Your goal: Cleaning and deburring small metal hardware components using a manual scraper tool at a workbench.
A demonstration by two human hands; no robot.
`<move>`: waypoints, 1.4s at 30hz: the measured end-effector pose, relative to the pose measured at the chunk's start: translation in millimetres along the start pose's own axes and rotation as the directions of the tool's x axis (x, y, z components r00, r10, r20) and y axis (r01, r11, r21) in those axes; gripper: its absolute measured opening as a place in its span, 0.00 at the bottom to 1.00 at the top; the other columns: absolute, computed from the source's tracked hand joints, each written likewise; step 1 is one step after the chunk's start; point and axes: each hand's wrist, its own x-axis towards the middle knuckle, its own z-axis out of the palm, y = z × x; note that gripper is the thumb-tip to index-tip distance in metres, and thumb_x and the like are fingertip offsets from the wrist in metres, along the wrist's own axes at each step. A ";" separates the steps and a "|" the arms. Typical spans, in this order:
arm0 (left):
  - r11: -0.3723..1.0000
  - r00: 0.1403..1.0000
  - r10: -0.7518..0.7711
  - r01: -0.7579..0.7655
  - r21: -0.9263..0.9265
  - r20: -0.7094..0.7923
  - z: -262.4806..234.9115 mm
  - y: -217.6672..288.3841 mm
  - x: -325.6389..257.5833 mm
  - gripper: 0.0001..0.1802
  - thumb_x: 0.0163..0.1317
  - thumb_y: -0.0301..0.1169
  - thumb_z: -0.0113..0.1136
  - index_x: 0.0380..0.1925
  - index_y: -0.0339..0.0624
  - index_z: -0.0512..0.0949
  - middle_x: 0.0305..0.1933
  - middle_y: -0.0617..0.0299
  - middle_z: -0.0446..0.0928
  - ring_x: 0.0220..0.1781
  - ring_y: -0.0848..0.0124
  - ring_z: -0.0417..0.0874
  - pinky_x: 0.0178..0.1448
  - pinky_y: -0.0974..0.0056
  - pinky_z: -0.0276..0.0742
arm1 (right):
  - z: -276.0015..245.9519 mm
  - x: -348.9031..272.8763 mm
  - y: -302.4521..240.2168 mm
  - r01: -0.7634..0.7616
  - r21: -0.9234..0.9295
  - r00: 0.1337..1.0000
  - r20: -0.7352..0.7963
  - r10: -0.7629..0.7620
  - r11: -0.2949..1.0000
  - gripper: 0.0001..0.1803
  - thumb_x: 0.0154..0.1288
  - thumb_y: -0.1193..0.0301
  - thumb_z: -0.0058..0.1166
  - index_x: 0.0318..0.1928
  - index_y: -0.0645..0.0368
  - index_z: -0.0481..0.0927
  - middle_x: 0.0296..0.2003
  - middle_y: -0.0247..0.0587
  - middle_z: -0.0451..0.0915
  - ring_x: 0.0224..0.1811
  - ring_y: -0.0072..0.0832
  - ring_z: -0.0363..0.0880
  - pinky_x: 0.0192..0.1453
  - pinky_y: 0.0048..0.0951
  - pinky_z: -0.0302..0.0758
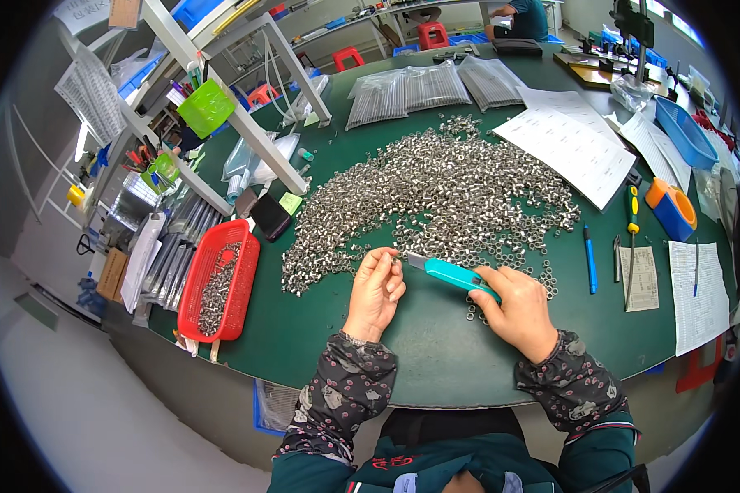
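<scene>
My right hand [514,308] is wrapped round a teal utility knife [454,275], whose blade is out and points left toward my other hand. My left hand [376,289] is closed in a pinch, palm up, with what looks like a small metal ring at the fingertips, mostly hidden. The blade tip is close to those fingertips; whether they touch I cannot tell. Just beyond both hands spreads a wide heap of small silvery metal rings [444,193] on the green tabletop [436,353]. Some loose rings lie beside my right hand.
At left stands a red plastic basket [250,283] partly filled with small metal pieces. Bagged rods [432,85] and paper sheets [563,140] lie beyond the heap. On the right are a blue pen [590,261], a screwdriver [632,211] and a tape roll [671,209]. Another person [524,20] sits far off.
</scene>
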 end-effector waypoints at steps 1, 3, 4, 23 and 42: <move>1.000 1.000 0.002 -0.002 -0.002 0.018 -2.4 -1.0 0.6 0.07 0.65 0.31 0.49 0.37 0.40 0.73 0.29 0.64 0.70 0.20 0.82 0.63 0.21 0.77 0.59 | 0.2 0.0 -0.1 0.001 0.000 1.000 0.000 -0.001 1.000 0.14 0.53 0.64 0.58 0.39 0.57 0.78 0.21 0.39 0.72 0.24 0.38 0.74 0.25 0.36 0.70; 1.000 0.999 0.001 -0.001 -0.004 0.038 -1.7 -0.9 0.7 0.06 0.65 0.30 0.49 0.37 0.40 0.73 0.29 0.64 0.70 0.20 0.82 0.63 0.21 0.77 0.59 | 0.3 -0.3 0.3 -0.009 0.004 1.000 0.013 0.009 1.000 0.14 0.53 0.64 0.58 0.39 0.57 0.78 0.21 0.40 0.73 0.24 0.38 0.74 0.26 0.37 0.70; 1.000 1.000 -0.010 0.010 0.003 0.024 1.8 0.9 -0.1 0.07 0.65 0.30 0.49 0.38 0.40 0.73 0.29 0.64 0.70 0.20 0.82 0.63 0.21 0.77 0.59 | 0.1 -0.5 1.1 -0.012 0.003 1.000 0.012 0.012 1.000 0.14 0.53 0.64 0.58 0.39 0.57 0.78 0.21 0.40 0.73 0.24 0.38 0.74 0.26 0.37 0.70; 0.995 0.999 0.021 -0.023 0.102 0.028 -1.0 -0.7 0.2 0.04 0.64 0.29 0.51 0.35 0.41 0.72 0.29 0.62 0.72 0.18 0.83 0.63 0.19 0.77 0.60 | 0.6 1.0 3.4 -0.140 0.135 0.983 0.135 0.122 0.981 0.15 0.56 0.60 0.55 0.40 0.55 0.80 0.24 0.43 0.77 0.25 0.41 0.76 0.29 0.38 0.71; 0.883 0.984 0.176 -0.168 0.437 0.023 7.7 -2.4 -3.9 0.04 0.63 0.28 0.54 0.33 0.40 0.71 0.23 0.65 0.72 0.15 0.85 0.63 0.16 0.78 0.58 | -0.7 -1.5 5.4 -0.221 0.185 0.957 0.231 0.176 0.958 0.15 0.56 0.60 0.54 0.39 0.55 0.80 0.26 0.44 0.78 0.27 0.41 0.77 0.31 0.39 0.72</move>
